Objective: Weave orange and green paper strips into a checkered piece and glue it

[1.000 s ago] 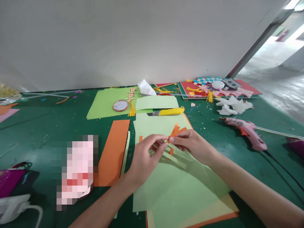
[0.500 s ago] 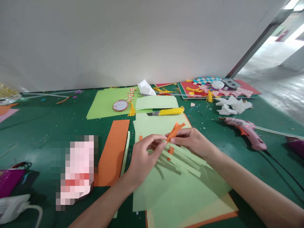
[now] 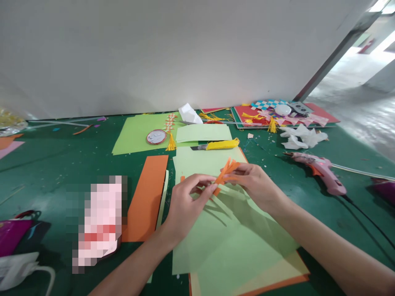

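Note:
Both my hands meet over a light green paper sheet (image 3: 228, 246) on a green table (image 3: 61, 172). My left hand (image 3: 188, 205) pinches thumb and fingers on thin orange paper strips (image 3: 226, 170) and light green strips (image 3: 222, 201). My right hand (image 3: 254, 185) is closed on the same bundle from the right. The orange strip ends stick up between the two hands. The green strips hang down towards the sheet.
An orange sheet (image 3: 148, 197) lies left of my hands. A yellow-handled utility knife (image 3: 220, 144) lies behind them. A pink glue gun (image 3: 321, 170) with its cable is at the right. White crumpled paper (image 3: 300, 137), woven paper crafts (image 3: 271, 111) and a round tape tin (image 3: 156, 137) sit farther back.
The hands have shifted slightly up and away. The green strips that fanned out to the right have drawn in closer under the right hand. The orange strip ends have turned a little.

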`<state>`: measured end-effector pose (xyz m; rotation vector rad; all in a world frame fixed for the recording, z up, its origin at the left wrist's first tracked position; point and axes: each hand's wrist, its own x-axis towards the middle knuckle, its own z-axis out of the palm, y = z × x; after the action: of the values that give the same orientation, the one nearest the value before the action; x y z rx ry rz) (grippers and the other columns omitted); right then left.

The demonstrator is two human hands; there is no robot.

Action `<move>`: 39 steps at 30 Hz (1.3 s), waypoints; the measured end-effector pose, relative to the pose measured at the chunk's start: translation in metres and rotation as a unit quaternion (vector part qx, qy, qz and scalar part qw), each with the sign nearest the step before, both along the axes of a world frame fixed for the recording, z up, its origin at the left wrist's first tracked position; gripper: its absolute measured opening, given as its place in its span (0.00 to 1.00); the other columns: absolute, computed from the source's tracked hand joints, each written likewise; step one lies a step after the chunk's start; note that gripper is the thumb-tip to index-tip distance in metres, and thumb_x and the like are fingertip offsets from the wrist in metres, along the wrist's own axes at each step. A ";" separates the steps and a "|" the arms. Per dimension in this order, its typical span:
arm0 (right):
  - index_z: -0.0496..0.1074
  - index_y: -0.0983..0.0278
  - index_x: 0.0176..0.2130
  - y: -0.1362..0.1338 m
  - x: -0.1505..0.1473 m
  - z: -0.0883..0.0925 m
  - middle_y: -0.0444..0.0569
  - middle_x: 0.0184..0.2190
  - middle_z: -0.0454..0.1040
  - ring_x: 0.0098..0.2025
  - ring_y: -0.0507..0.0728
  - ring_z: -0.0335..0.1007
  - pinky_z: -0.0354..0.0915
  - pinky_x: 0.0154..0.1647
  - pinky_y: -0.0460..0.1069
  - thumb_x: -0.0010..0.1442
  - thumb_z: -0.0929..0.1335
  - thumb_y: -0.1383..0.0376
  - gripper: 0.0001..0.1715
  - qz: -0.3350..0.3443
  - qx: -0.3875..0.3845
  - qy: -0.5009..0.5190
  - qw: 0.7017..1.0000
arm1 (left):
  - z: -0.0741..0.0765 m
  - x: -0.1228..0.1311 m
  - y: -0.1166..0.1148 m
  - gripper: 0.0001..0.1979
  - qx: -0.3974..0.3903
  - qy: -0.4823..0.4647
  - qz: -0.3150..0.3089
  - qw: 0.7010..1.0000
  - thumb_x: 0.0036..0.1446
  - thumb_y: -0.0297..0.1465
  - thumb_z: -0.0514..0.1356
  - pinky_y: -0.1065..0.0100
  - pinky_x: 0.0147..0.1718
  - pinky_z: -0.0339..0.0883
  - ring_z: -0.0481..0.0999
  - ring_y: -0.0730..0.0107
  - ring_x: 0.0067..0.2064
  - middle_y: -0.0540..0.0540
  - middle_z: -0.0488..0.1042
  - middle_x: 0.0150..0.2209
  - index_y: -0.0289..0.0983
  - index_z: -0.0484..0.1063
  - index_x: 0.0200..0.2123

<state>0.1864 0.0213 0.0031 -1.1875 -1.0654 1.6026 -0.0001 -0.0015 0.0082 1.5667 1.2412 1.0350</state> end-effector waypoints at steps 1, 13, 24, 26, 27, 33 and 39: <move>0.79 0.62 0.30 -0.001 -0.001 0.001 0.46 0.30 0.80 0.31 0.52 0.72 0.65 0.35 0.47 0.47 0.76 0.65 0.06 -0.009 0.004 0.003 1.000 | 0.000 0.000 0.000 0.06 -0.008 -0.007 -0.001 1.000 0.58 0.35 0.62 0.77 0.35 0.71 0.78 0.73 0.35 0.51 0.79 0.36 0.40 0.76 0.37; 0.77 0.62 0.32 -0.002 -0.002 -0.003 0.45 0.28 0.77 0.31 0.52 0.70 0.64 0.36 0.48 0.49 0.75 0.62 0.08 -0.040 0.068 -0.047 0.996 | -0.002 0.000 0.001 0.18 -0.127 -0.079 -0.049 0.988 0.59 0.41 0.60 0.71 0.34 0.75 0.80 0.68 0.34 0.49 0.79 0.34 0.40 0.71 0.50; 0.77 0.62 0.30 -0.003 -0.006 -0.004 0.43 0.27 0.76 0.30 0.50 0.68 0.62 0.36 0.46 0.51 0.74 0.64 0.04 -0.061 0.052 0.022 0.997 | -0.014 0.001 -0.001 0.22 -0.111 -0.024 -0.078 0.991 0.62 0.43 0.54 0.69 0.37 0.75 0.79 0.68 0.37 0.49 0.79 0.37 0.42 0.67 0.56; 0.77 0.62 0.30 -0.003 -0.006 -0.004 0.44 0.28 0.76 0.31 0.50 0.68 0.62 0.36 0.47 0.51 0.75 0.64 0.04 -0.070 0.054 0.026 0.996 | -0.013 0.001 0.000 0.22 -0.109 -0.030 -0.077 0.991 0.63 0.43 0.54 0.70 0.36 0.76 0.79 0.68 0.35 0.48 0.79 0.38 0.41 0.67 0.56; 0.77 0.62 0.30 -0.003 -0.006 -0.005 0.44 0.28 0.76 0.31 0.50 0.68 0.62 0.36 0.47 0.51 0.75 0.64 0.04 -0.070 0.054 0.028 0.996 | -0.013 0.001 0.000 0.22 -0.110 -0.035 -0.079 0.990 0.62 0.43 0.55 0.70 0.35 0.76 0.79 0.68 0.35 0.48 0.79 0.38 0.41 0.68 0.56; 0.77 0.62 0.31 -0.005 -0.008 -0.003 0.43 0.27 0.75 0.30 0.50 0.67 0.62 0.34 0.47 0.51 0.75 0.64 0.05 -0.065 0.056 0.031 0.996 | -0.005 0.001 -0.002 0.20 -0.091 -0.058 -0.061 0.992 0.63 0.41 0.55 0.71 0.34 0.75 0.80 0.68 0.36 0.47 0.80 0.37 0.40 0.68 0.55; 0.77 0.62 0.30 -0.004 -0.009 0.000 0.43 0.26 0.73 0.28 0.50 0.64 0.61 0.33 0.47 0.48 0.75 0.63 0.07 -0.077 0.027 0.045 0.996 | -0.001 -0.003 -0.006 0.17 0.011 0.024 -0.022 0.999 0.63 0.36 0.56 0.76 0.33 0.71 0.79 0.73 0.32 0.50 0.80 0.36 0.43 0.70 0.54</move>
<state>0.1771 0.0172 0.0033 -1.1227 -0.9308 1.4838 -0.0031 -0.0070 0.0076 1.6372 1.2268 0.9899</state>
